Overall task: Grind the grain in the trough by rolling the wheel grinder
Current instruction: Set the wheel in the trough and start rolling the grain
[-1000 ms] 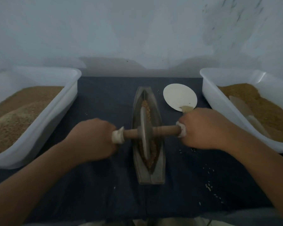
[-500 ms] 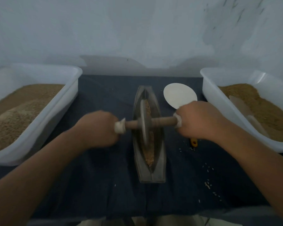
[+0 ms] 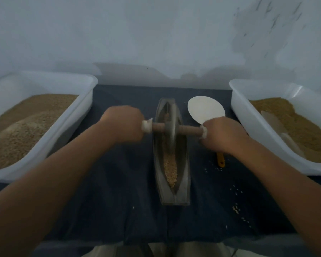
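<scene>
A narrow boat-shaped metal trough (image 3: 184,186) lies lengthwise on the dark cloth, with tan grain (image 3: 171,168) along its near half. The wheel grinder (image 3: 171,127) stands in the far half of the trough, its disc upright and its wooden axle crosswise. My left hand (image 3: 124,123) grips the left end of the axle, where a white wrap shows. My right hand (image 3: 223,133) grips the right end. Both fists hide the axle tips.
A white tub (image 3: 87,101) of tan grain sits at the left. Another white tub (image 3: 237,106) at the right holds grain and a pale scoop. A white flat spoon (image 3: 205,108) with an orange handle end lies right of the trough. Stray grains (image 3: 236,209) dot the dark cloth (image 3: 119,201).
Both hands have pushed the grinder away from me, from the trough's middle to its far half. More grain now shows in the near part of the trough.
</scene>
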`<state>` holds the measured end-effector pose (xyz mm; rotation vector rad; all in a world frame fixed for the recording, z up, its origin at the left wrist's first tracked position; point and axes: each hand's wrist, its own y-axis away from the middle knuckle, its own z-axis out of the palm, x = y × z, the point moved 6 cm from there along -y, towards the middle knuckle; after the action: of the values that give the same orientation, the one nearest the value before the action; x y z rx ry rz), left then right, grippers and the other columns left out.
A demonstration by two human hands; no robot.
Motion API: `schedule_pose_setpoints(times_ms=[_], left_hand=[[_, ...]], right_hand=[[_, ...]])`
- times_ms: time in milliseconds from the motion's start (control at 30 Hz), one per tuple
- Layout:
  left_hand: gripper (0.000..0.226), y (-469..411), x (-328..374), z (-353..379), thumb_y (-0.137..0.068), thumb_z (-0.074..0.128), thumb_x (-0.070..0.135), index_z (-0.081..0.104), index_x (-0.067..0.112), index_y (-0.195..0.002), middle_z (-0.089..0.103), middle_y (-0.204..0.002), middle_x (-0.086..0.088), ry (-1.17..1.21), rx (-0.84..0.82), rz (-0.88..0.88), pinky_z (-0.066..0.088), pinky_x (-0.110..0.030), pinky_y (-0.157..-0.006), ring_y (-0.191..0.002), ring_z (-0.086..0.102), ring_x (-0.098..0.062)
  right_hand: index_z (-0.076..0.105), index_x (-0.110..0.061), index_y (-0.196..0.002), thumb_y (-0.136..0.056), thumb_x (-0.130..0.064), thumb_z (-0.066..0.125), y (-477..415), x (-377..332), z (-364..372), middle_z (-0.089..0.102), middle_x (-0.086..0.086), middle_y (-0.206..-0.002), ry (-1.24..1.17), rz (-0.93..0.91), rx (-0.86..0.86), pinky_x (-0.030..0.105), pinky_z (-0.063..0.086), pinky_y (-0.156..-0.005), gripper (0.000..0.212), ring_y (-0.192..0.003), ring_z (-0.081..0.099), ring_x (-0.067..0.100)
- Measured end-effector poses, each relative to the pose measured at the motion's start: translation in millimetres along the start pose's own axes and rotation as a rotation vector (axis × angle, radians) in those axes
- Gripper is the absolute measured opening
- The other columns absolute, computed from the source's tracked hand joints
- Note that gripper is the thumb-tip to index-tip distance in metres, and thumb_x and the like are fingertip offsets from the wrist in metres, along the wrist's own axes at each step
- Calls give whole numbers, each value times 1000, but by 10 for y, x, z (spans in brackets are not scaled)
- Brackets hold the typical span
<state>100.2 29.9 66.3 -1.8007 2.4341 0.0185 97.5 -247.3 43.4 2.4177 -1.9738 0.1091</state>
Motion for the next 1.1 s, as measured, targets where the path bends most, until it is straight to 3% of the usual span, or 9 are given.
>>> schedule_pose_setpoints(times_ms=[167, 300, 400, 533, 633, 700, 800, 967, 1100], left_hand=[[30, 696, 38, 162, -66, 58, 55, 44, 31, -54, 40, -46, 14, -7, 184, 151, 20, -19, -45, -41, 36, 0], [31, 155, -67, 217, -76, 53, 55, 57, 26, -67, 58, -67, 9, 12, 70, -56, 40, -29, -55, -59, 54, -16], [29, -262, -149, 179, -81, 58, 52, 61, 23, -74, 66, -81, 4, 73, 34, -142, 49, -34, -67, -72, 61, -24], [28, -22, -104, 199, -80, 57, 51, 61, 25, -72, 63, -74, 7, 59, 10, -82, 45, -32, -61, -67, 59, -20], [27, 558, -4, 196, -73, 51, 56, 51, 32, -61, 50, -57, 14, 15, 135, 82, 28, -23, -48, -50, 45, -5], [29, 773, 34, 153, -69, 46, 59, 43, 34, -56, 40, -48, 15, 21, 222, 139, 18, -18, -46, -43, 33, 0], [31, 521, 0, 214, -76, 48, 59, 53, 31, -63, 51, -58, 13, 23, 128, 40, 27, -23, -47, -51, 46, -8], [26, -225, -128, 121, -81, 60, 48, 58, 24, -71, 61, -76, 6, 41, 83, -147, 47, -34, -65, -70, 60, -24], [27, 35, -73, 144, -81, 62, 48, 57, 24, -68, 56, -69, 8, 66, 41, -97, 45, -31, -61, -65, 58, -20]], right_hand=[[42, -39, -55, -72, -55, 41, 760, -97, -106, 40, -15, -46, -93, -179, 187, 22, 25, -41, 23, -42, 39, -3], [53, -30, -68, -89, -50, 47, 193, -107, -126, 55, -9, -63, 60, 5, 174, 32, 48, -55, 29, -57, 53, 13], [54, -27, -69, -94, -39, 55, -266, -121, -273, 56, -5, -67, 71, 54, 211, 33, 44, -59, 29, -61, 52, 16], [62, -29, -77, -95, -44, 53, -131, -104, -217, 62, -6, -75, 43, 9, 11, 33, 48, -62, 26, -67, 58, 13], [61, -40, -80, -74, -58, 48, 507, -136, -165, 64, -9, -66, -65, -144, -156, 27, 42, -49, 23, -56, 61, 7], [60, -47, -83, -62, -63, 40, 703, -135, -166, 64, -29, -75, -134, -176, -228, 24, 36, -46, 33, -63, 62, -2], [60, -29, -68, -75, -55, 48, 399, -101, -113, 63, -6, -63, -31, -99, -142, 29, 39, -48, 29, -54, 58, 8], [58, -28, -72, -93, -44, 53, -333, -81, -237, 59, -6, -72, 96, 92, 126, 32, 43, -59, 27, -63, 52, 14], [60, -30, -76, -95, -47, 52, -94, -98, -208, 64, -6, -75, 27, 9, 2, 38, 56, -68, 27, -68, 60, 14]])
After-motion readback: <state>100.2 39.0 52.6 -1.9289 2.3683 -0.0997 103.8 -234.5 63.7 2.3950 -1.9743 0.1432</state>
